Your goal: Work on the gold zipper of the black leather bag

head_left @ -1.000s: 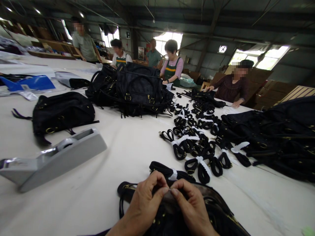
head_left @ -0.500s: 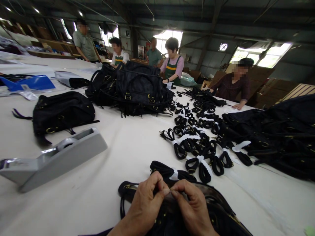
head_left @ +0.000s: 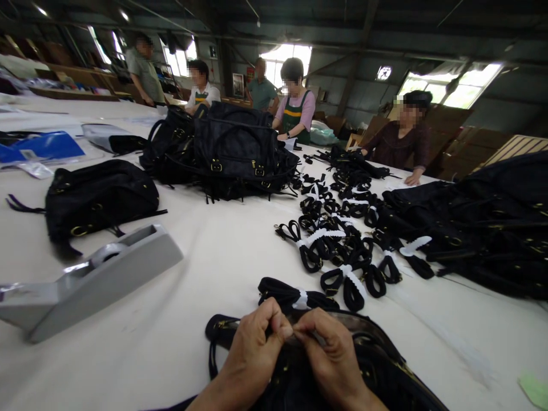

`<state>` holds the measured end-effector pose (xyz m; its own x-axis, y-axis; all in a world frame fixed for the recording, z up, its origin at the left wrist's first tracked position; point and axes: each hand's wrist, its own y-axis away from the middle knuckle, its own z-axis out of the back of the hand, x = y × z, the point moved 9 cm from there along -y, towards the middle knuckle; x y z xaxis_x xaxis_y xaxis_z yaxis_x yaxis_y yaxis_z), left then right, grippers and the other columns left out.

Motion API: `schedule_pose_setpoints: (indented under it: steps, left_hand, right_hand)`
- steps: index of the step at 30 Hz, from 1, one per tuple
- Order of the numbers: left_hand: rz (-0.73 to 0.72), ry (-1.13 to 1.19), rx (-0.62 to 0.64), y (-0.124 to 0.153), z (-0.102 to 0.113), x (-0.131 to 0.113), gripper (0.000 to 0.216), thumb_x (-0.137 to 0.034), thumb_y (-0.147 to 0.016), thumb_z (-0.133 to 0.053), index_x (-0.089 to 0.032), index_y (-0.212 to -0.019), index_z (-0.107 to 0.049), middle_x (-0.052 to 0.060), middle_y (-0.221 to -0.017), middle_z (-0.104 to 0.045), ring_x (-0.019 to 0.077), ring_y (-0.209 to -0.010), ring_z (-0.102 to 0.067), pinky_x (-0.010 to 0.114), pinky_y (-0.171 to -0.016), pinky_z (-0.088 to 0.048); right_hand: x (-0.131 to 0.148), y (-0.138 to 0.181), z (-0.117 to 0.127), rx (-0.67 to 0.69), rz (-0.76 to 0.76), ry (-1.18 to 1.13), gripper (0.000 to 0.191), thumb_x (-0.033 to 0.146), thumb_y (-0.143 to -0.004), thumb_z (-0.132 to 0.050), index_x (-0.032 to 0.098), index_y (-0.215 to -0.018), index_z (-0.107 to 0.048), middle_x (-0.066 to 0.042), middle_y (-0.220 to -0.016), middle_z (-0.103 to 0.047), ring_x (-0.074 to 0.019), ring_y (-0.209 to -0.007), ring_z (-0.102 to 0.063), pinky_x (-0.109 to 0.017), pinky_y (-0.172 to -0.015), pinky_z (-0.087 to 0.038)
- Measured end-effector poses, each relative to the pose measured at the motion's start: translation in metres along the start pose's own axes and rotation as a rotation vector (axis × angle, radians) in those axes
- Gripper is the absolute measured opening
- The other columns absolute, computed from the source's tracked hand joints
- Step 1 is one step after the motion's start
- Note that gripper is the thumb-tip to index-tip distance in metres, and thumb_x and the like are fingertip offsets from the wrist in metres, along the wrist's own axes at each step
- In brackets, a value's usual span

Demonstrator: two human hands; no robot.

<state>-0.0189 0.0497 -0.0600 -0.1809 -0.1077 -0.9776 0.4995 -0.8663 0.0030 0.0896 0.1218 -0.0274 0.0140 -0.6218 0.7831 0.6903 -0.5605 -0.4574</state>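
Our left hand [head_left: 257, 357] and right hand [head_left: 331, 359] pinch the black leather bag's [head_left: 377, 371] edge tightly; our fingertips could slip off it

Both hands sit low, close to the near edge of the desk. The left hand [head_left: 252, 357] and the right hand [head_left: 336, 357] curl in with knuckles up. Their fingertips meet in the middle, each in a tight pinch grip. Both wrists come up from below.
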Motion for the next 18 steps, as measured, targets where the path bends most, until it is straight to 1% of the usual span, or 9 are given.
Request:
schedule_pose_setpoints:
  steps: [4,6,8,9,11,13,15,16,18]
  left_hand:
    - [0.000,-0.013,-0.023,0.000,0.001,0.000,0.021,-0.033,-0.087,-0.054,-0.022,-0.073,-0.042,-0.003,-0.071,-0.058,0.0147,-0.070,-0.055,0.027,-0.068,-0.042]
    - [-0.021,-0.017,-0.141,-0.001,0.012,0.001,0.019,-0.040,-0.087,-0.056,-0.022,-0.085,-0.050,-0.001,-0.082,-0.060,0.0161,-0.076,-0.058,0.029,-0.073,-0.045]
    - [-0.025,0.006,-0.340,0.000,0.032,0.006,0.033,-0.049,-0.085,-0.057,-0.023,-0.104,-0.050,0.004,-0.104,-0.058,0.0176,-0.082,-0.059,0.031,-0.074,-0.048]
    - [-0.008,0.018,-0.426,0.001,0.042,0.011,0.041,-0.052,-0.084,-0.056,-0.023,-0.112,-0.047,0.006,-0.113,-0.055,0.0186,-0.085,-0.059,0.032,-0.074,-0.049]
    - [0.064,-0.007,-0.477,-0.001,0.052,0.022,0.050,-0.058,-0.082,-0.054,-0.022,-0.116,-0.044,0.010,-0.121,-0.052,0.0220,-0.089,-0.060,0.035,-0.073,-0.050]
    - [0.093,-0.118,-0.438,-0.004,0.055,0.024,0.051,-0.058,-0.079,-0.053,-0.021,-0.113,-0.046,0.012,-0.119,-0.053,0.0270,-0.096,-0.060,0.041,-0.079,-0.050]
    - [0.064,-0.278,-0.372,-0.005,0.055,0.016,0.047,-0.053,-0.079,-0.051,-0.020,-0.112,-0.048,0.012,-0.119,-0.055,0.0303,-0.104,-0.058,0.046,-0.090,-0.046]
    - [0.054,-0.357,-0.308,-0.006,0.052,0.012,0.045,-0.050,-0.080,-0.050,-0.020,-0.113,-0.049,0.012,-0.119,-0.056,0.0306,-0.108,-0.057,0.046,-0.094,-0.044]
    - [0.093,-0.513,-0.088,-0.011,0.040,0.011,0.042,-0.046,-0.082,-0.048,-0.020,-0.115,-0.050,0.012,-0.115,-0.060,0.0304,-0.109,-0.058,0.045,-0.096,-0.041]
  right_hand:
    - [-0.010,-0.001,-0.002,0.015,-0.080,-0.025,0.013,0.016,-0.088,-0.058,0.020,-0.079,-0.066,0.001,-0.074,-0.063,-0.0123,-0.071,-0.059,-0.021,-0.066,-0.045]
    - [-0.007,-0.005,0.004,-0.021,-0.030,0.032,0.014,0.018,-0.092,-0.054,0.021,-0.092,-0.067,-0.002,-0.086,-0.066,-0.0144,-0.082,-0.061,-0.023,-0.074,-0.048]
    - [-0.002,-0.014,0.013,-0.037,0.028,0.200,0.023,0.015,-0.092,-0.050,0.021,-0.108,-0.065,-0.006,-0.103,-0.065,-0.0180,-0.097,-0.059,-0.029,-0.085,-0.048]
    - [-0.002,-0.020,0.015,-0.010,0.023,0.317,0.028,0.013,-0.090,-0.050,0.022,-0.113,-0.063,-0.007,-0.112,-0.062,-0.0202,-0.105,-0.056,-0.032,-0.091,-0.046]
    - [-0.009,-0.032,0.016,0.142,-0.055,0.587,0.037,0.013,-0.085,-0.054,0.022,-0.120,-0.059,-0.008,-0.124,-0.057,-0.0243,-0.114,-0.051,-0.038,-0.098,-0.043]
    - [-0.019,-0.040,0.015,0.338,-0.128,0.781,0.043,0.017,-0.080,-0.062,0.019,-0.123,-0.056,-0.011,-0.122,-0.057,-0.0275,-0.112,-0.052,-0.041,-0.098,-0.044]
    - [-0.024,-0.044,0.012,0.484,-0.153,0.859,0.046,0.019,-0.073,-0.069,0.013,-0.117,-0.058,-0.014,-0.110,-0.062,-0.0303,-0.103,-0.056,-0.042,-0.090,-0.048]
    - [-0.025,-0.046,0.010,0.525,-0.153,0.868,0.044,0.018,-0.070,-0.071,0.011,-0.112,-0.061,-0.015,-0.104,-0.063,-0.0316,-0.099,-0.058,-0.043,-0.087,-0.049]
    - [-0.027,-0.050,0.006,0.572,-0.165,0.871,0.037,0.015,-0.065,-0.072,0.009,-0.100,-0.064,-0.017,-0.096,-0.064,-0.0332,-0.092,-0.061,-0.043,-0.081,-0.051]
